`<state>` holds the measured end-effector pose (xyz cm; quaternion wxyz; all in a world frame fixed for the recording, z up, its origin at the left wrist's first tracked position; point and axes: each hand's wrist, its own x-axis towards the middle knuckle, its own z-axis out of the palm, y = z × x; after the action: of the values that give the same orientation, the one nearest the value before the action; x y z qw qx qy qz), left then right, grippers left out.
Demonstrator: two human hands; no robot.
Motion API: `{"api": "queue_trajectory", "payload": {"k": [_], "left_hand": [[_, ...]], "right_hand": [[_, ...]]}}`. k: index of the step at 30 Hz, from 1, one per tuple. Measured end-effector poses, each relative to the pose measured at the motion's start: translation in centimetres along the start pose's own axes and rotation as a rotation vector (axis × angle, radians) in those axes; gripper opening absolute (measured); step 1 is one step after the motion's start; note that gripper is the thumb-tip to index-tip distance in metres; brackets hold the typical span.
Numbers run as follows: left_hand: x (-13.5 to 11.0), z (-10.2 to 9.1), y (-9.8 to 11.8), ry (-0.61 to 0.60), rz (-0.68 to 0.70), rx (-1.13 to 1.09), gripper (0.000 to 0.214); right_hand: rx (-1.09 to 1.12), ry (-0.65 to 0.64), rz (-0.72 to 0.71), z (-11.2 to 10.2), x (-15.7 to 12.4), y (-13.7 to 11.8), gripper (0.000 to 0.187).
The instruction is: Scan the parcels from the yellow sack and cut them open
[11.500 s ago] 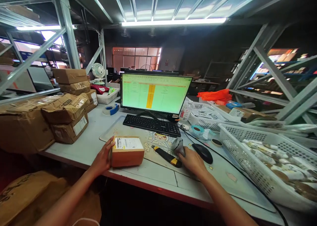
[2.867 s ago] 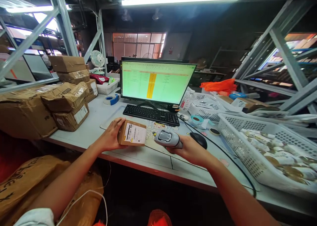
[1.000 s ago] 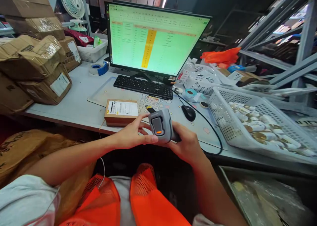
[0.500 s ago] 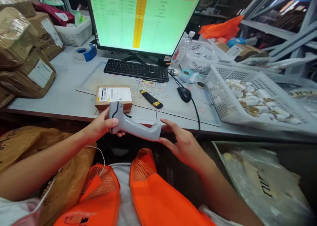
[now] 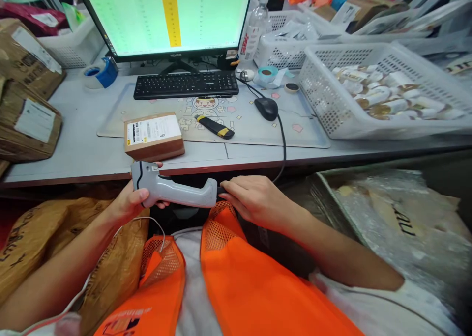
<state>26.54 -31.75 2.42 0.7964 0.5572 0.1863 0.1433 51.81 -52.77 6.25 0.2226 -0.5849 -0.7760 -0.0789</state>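
A grey handheld barcode scanner [image 5: 173, 190] lies sideways in front of my orange vest, below the table edge. My left hand [image 5: 131, 202] is closed round its head end. My right hand [image 5: 254, 198] pinches at the butt of its handle, where a dark cable plug shows. On the table just above sits a small brown parcel [image 5: 153, 135] with a white barcode label, untouched. A black and yellow box cutter [image 5: 214, 126] lies on the desk mat to its right.
Monitor [image 5: 165, 16] with a green spreadsheet, black keyboard [image 5: 185, 84] and mouse [image 5: 266, 108] stand behind. White basket [image 5: 324, 110] of small wrapped items at right. Brown cartons [image 5: 25, 125] at left, tape rolls [image 5: 99, 74], a bin with plastic wrap [image 5: 387, 218] lower right.
The scanner passed from my right hand into my left and dropped toward my lap. My right hand has closed on the handle's butt end. My view has tilted further down.
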Motion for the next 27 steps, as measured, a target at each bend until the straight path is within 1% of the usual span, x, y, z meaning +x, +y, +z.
{"api": "queue_trajectory", "payload": {"k": [6,11,15,19,23,27], "left_hand": [[0.0,0.6,0.1,0.044,-0.011,0.065,0.096],[0.0,0.3,-0.2,0.020,-0.005,0.153,0.090],[-0.1,-0.2,-0.6,0.008,0.000,0.181,0.084],[0.0,0.0,-0.8,0.011,-0.004,0.200,0.075],[0.2,0.3,-0.8,0.016,0.004,0.201,0.073],[0.3,0.1,-1.0,-0.003,0.005,0.210,0.073]], "right_hand": [[-0.015,-0.001,0.010,0.1,-0.3,0.1,0.028],[0.002,0.006,0.010,0.4,-0.6,0.3,0.026],[-0.004,-0.003,0.010,0.3,-0.7,0.3,0.024],[0.002,-0.016,0.019,0.3,-0.8,0.5,0.023],[0.031,-0.013,0.012,0.4,-0.8,0.6,0.018],[0.035,-0.017,0.014,0.7,-0.7,0.7,0.018]]}}
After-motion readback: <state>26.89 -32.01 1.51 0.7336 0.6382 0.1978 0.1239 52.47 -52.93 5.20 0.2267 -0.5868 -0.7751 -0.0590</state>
